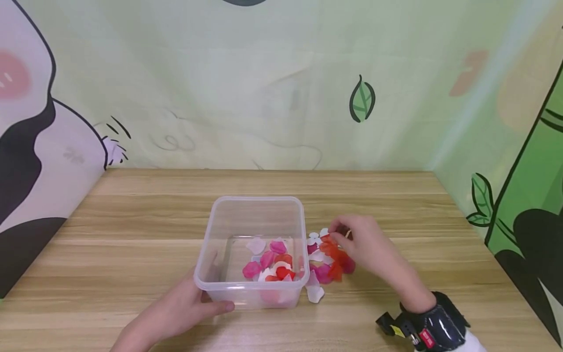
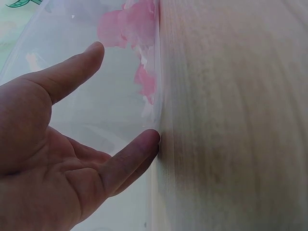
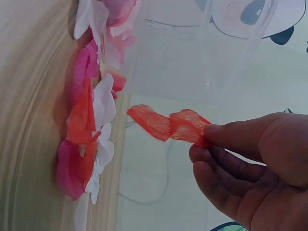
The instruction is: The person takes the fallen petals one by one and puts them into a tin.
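A clear plastic box [image 1: 246,295] stands mid-table with pink, red and white petals [image 1: 268,259] inside, mostly toward its right side. My left hand [image 1: 186,303] rests at the box's front left corner, thumb along the front wall. In the left wrist view its fingers [image 2: 130,161] are fairly straight and spread from the thumb. Just right of the box lies a loose heap of petals [image 1: 324,274] in red, magenta and white. Over that heap, my right hand [image 1: 361,247] pinches a red petal piece [image 3: 168,126] between thumb and fingertips; it shows two joined lobes.
The wooden table [image 1: 145,205] extends around the box. A printed cloth backdrop [image 1: 264,98] rises behind it and along both sides. One white petal [image 1: 314,293] lies near the box's front right corner. A black wrist mount [image 1: 440,322] sits on the right forearm.
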A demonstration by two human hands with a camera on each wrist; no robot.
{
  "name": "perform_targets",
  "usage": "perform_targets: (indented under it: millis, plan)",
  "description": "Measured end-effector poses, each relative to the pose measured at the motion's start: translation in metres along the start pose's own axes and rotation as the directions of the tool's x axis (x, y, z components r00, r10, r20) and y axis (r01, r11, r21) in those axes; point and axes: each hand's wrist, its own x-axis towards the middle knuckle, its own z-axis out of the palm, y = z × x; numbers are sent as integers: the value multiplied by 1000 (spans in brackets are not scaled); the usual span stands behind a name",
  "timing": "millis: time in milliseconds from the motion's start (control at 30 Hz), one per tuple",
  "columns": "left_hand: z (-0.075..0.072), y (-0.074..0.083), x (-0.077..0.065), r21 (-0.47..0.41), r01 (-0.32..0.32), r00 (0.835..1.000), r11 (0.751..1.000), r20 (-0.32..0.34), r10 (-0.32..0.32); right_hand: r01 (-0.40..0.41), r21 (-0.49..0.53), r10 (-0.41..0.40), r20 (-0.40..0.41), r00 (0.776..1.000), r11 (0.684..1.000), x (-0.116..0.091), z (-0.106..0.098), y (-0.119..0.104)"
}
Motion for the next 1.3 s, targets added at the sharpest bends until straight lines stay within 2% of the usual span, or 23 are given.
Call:
perform_targets:
  millis: [233, 567, 733, 1000, 1133, 1300]
  plan:
    - [1, 0, 1, -12, -12, 1000, 1000, -7, 12, 43, 31, -39, -115, 993, 999, -1, -5, -4]
    - [1, 1, 1, 25, 9, 1000, 1000, -12, -8, 53, 25, -48, -153, 987, 998, 0, -7, -2]
    - [1, 1, 1, 33, -7, 1000, 999, -13, 8, 35, 29, -31, -124, 992, 999, -1, -7, -1]
    - [1, 1, 2, 32, 5, 1000, 999, -27, -4, 4, 36, -3, -33, 999, 999, -4, -6, 0]
    - [1, 1, 2, 38, 29, 999, 999, -29, -28, -12, 27, 12, -21, 1000, 1000, -3, -5, 0]
    - [0, 1, 1, 46, 23, 999, 999, -30, -22, -22, 21, 22, -13, 1000, 1000, -2, -3, 1]
